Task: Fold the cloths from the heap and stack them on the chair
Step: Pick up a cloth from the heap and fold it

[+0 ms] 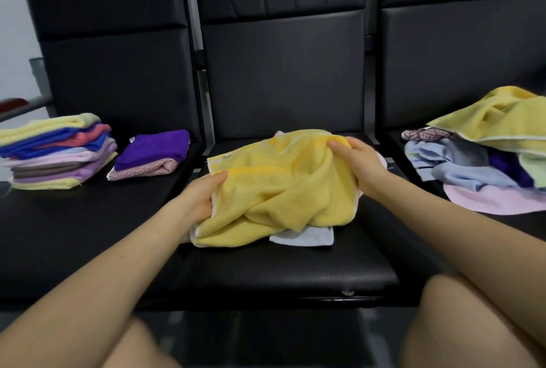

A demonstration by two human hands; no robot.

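Observation:
A rumpled yellow cloth lies on the seat of the middle black chair. My left hand grips its near left edge. My right hand grips its far right corner. A pale blue cloth and a bit of pink cloth peek out from under it. The heap of unfolded cloths sits on the right chair, topped by another yellow cloth. On the left chair stand a tall stack of folded cloths and a short stack with a purple cloth on top.
Three black padded chairs stand side by side with tall backrests. My bare knees are at the bottom of the view. A pale wall and a rail show at the far left.

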